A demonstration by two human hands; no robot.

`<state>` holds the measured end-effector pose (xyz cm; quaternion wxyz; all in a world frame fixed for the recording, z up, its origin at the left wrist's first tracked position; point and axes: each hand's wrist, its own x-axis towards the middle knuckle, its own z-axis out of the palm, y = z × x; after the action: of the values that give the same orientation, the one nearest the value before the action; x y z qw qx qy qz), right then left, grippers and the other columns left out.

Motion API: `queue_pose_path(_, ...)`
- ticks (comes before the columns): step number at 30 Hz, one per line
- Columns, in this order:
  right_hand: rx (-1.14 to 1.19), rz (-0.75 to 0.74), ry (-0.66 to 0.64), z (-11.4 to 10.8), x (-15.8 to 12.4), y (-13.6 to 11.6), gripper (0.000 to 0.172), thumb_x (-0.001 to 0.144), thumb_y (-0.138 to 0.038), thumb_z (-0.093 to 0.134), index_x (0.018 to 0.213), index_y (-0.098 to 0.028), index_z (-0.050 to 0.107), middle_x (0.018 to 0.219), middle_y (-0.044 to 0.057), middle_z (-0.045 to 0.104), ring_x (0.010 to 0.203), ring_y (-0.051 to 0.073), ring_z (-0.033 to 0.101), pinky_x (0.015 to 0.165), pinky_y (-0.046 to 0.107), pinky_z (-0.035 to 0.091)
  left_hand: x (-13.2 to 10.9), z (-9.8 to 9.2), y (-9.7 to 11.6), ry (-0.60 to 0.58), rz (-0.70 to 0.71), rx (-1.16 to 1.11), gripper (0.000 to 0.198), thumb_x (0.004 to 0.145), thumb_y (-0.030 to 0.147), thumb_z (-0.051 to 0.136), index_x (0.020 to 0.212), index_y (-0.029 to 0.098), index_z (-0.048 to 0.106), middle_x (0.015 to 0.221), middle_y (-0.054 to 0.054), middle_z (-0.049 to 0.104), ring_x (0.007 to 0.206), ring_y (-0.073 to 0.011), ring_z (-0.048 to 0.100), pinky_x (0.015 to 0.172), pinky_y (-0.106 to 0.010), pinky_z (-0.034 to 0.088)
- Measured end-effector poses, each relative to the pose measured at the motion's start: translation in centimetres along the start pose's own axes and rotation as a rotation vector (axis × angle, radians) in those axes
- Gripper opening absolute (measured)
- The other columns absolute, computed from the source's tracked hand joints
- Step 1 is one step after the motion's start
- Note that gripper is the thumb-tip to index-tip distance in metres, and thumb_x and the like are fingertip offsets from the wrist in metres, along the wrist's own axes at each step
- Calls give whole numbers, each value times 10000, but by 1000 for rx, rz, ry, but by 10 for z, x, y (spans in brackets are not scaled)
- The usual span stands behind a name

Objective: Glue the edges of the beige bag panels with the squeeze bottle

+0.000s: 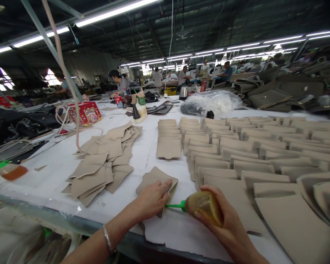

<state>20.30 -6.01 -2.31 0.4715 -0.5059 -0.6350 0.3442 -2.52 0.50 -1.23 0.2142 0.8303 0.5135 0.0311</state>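
My left hand (pixel 153 197), with a bangle on its wrist, is over a beige leather-like piece (pixel 151 176) near the table's front edge. Its fingers lie across the piece and hold it; the thumb is mostly hidden. The piece's right side looks raised or folded. My right hand (pixel 224 216) is wrapped round a squeeze bottle (pixel 200 205) of amber liquid that looks like glue. The bottle is tilted onto its side, its green nozzle (pixel 176 206) pointing left at the piece's right edge, close to my left fingers. Whether the tip touches the piece is unclear.
Loose beige pieces (pixel 99 168) are heaped on the left. Overlapping rows of beige pieces (pixel 236 150) cover the right side of the white table (pixel 143 139). A second amber bottle (pixel 13 171) lies far left. Behind are a red box (pixel 86 113), plastic bag (pixel 214 101) and kettle (pixel 183 92).
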Motion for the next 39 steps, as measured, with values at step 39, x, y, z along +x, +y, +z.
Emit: queue_pose_path(39, -13, 15, -1, -5, 3, 3, 392, 811, -403, 662, 1145, -271, 501, 1026, -22, 586, 872, 209, 573, 765, 262, 434, 0, 0, -1, -7, 1, 18, 526, 925, 349, 270, 1426, 208, 348, 1054, -105, 594, 967, -284, 592, 860, -411, 452)
